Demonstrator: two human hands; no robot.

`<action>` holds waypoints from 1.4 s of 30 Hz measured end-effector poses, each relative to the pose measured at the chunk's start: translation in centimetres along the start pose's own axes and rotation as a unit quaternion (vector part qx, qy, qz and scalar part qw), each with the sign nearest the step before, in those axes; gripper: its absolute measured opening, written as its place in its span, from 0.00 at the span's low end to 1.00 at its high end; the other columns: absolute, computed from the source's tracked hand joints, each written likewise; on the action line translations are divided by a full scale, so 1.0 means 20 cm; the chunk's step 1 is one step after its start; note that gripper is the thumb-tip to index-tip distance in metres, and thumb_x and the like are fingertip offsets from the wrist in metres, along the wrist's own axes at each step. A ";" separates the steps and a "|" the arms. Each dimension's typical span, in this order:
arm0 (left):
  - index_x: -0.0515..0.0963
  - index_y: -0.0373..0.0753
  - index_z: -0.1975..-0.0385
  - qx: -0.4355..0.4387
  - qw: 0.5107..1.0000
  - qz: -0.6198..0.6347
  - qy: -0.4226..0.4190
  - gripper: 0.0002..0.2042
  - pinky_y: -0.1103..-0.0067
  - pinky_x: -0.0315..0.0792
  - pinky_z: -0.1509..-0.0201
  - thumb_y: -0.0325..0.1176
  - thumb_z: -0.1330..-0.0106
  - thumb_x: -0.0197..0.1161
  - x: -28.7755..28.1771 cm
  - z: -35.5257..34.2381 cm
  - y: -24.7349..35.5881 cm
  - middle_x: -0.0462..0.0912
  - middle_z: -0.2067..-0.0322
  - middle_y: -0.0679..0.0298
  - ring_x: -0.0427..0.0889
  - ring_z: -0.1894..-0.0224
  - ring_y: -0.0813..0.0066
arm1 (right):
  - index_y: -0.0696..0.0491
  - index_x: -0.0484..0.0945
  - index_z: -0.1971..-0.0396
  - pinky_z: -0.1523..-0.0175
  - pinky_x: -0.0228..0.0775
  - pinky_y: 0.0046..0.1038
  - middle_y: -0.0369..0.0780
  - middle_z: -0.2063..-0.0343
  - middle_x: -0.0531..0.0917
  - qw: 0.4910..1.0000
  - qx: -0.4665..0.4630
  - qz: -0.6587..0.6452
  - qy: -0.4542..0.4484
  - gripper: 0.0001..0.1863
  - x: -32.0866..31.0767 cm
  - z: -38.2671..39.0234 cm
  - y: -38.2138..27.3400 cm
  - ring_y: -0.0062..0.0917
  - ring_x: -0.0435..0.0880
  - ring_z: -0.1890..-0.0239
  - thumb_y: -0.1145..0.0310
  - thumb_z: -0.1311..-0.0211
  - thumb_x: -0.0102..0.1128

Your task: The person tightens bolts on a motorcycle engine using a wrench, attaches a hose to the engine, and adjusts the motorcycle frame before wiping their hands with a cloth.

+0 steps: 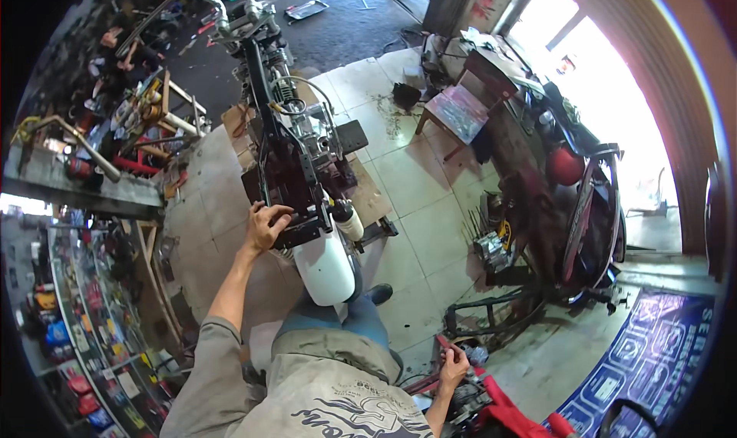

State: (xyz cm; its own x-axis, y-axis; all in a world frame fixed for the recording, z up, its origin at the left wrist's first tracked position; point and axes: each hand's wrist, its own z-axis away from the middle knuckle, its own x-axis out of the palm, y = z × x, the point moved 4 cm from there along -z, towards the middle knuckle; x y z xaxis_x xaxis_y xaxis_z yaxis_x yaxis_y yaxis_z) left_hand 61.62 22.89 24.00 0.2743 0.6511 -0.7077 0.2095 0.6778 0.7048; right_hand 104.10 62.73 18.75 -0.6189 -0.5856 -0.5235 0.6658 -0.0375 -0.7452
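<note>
Touching the rear of a stripped motorcycle (pixel 311 135) with the left hand (pixel 263 228), bent at the fingers beside the white mudguard (pixel 325 273); cannot tell whether gripping. Pinching a small red piece (pixel 443 343) in the right hand (pixel 454 365), near right, beside a red panel (pixel 503 406). Left of centre, on pale tiles (pixel 403 208): the motorcycle, with a chair (pixel 458 114) far right.

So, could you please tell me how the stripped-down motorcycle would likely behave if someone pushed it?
The motorcycle would probably feel heavy, given the metal engine mounted in it. It likely won't bend much, since its dark frame looks like rigid metal. The white rear fender looks smooth, so pushing there might feel slippery.
</note>
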 end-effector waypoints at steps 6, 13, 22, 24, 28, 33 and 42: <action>0.82 0.45 0.68 -0.025 0.994 -0.072 0.083 0.10 0.69 0.57 0.38 0.41 0.41 0.58 0.04 -0.01 0.02 0.83 0.78 0.63 0.80 0.68 0.70 | 0.63 0.77 0.61 0.67 0.73 0.20 0.41 0.72 0.83 1.000 0.001 -0.015 -0.019 0.11 -0.07 -0.10 -0.03 0.20 0.80 0.75 0.73 0.40 0.54; 0.82 0.45 0.71 -0.032 0.982 -0.113 0.148 0.08 0.72 0.61 0.41 0.38 0.42 0.58 0.06 -0.03 0.02 0.83 0.80 0.66 0.80 0.70 0.69 | 0.63 0.78 0.62 0.67 0.73 0.20 0.41 0.72 0.83 0.998 -0.032 0.037 -0.048 0.10 -0.04 -0.31 -0.14 0.20 0.80 0.73 0.74 0.40 0.55; 0.82 0.41 0.73 -0.105 0.981 -0.065 0.149 0.10 0.73 0.64 0.44 0.39 0.41 0.57 0.04 -0.09 0.05 0.83 0.81 0.66 0.81 0.72 0.68 | 0.62 0.78 0.62 0.63 0.74 0.23 0.40 0.71 0.83 0.984 -0.118 0.036 -0.126 0.10 0.24 -0.90 -0.76 0.21 0.82 0.70 0.73 0.40 0.56; 0.82 0.38 0.75 -0.141 0.976 -0.039 0.164 0.12 0.73 0.66 0.48 0.39 0.41 0.56 0.04 -0.10 0.03 0.83 0.82 0.64 0.82 0.71 0.67 | 0.62 0.78 0.61 0.63 0.73 0.22 0.39 0.72 0.83 0.976 -0.153 0.047 -0.150 0.09 0.31 -1.06 -0.90 0.21 0.81 0.70 0.74 0.40 0.56; 0.80 0.34 0.78 -0.239 0.944 0.049 0.223 0.14 0.77 0.70 0.65 0.39 0.40 0.57 0.02 -0.16 -0.01 0.80 0.85 0.64 0.80 0.77 0.73 | 0.62 0.79 0.62 0.64 0.72 0.21 0.38 0.73 0.82 0.969 -0.166 0.051 -0.174 0.09 0.41 -1.41 -1.15 0.19 0.80 0.71 0.74 0.39 0.55; 0.79 0.33 0.76 -0.368 0.874 0.158 0.275 0.14 0.82 0.70 0.74 0.39 0.38 0.58 0.01 -0.24 0.00 0.80 0.83 0.64 0.78 0.79 0.81 | 0.62 0.79 0.63 0.66 0.70 0.19 0.37 0.75 0.81 0.950 -0.211 0.094 -0.209 0.09 0.53 -1.81 -1.55 0.17 0.78 0.73 0.74 0.41 0.56; 0.77 0.33 0.62 -0.360 0.812 0.066 0.454 0.08 0.85 0.72 0.67 0.30 0.34 0.56 0.03 -0.41 0.27 0.80 0.74 0.65 0.78 0.72 0.81 | 0.62 0.79 0.63 0.66 0.72 0.19 0.38 0.74 0.82 0.920 -0.268 0.099 -0.268 0.10 1.09 -2.18 -2.29 0.17 0.80 0.73 0.73 0.40 0.55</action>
State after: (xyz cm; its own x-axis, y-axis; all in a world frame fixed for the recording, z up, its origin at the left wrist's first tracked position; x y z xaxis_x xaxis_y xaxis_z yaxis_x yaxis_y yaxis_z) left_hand 55.23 29.74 26.96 -0.6237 0.4960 -0.6041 -0.4586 0.3936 0.7967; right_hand 41.99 87.00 23.42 -0.1182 -0.8582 -0.4995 0.3540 0.4335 -0.8287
